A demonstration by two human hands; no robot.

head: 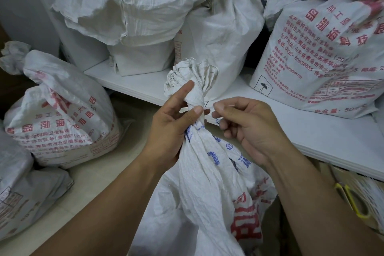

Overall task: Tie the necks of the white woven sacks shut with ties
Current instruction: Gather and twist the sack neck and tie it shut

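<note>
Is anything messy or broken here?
Yes. The big sack at the back sits untied, its top flopped open and crumpled, while the left sack is bunched shut at its neck.

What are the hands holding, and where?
The left hand grips the white woven sack by its neck; the right hand pinches a thin white tie by its end.

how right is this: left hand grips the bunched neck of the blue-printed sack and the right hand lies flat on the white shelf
Wrong about the right hand: in the head view it is off the white shelf, pinching a thin white tie beside the neck. The left hand does grip the bunched neck of the blue-printed sack.
</note>
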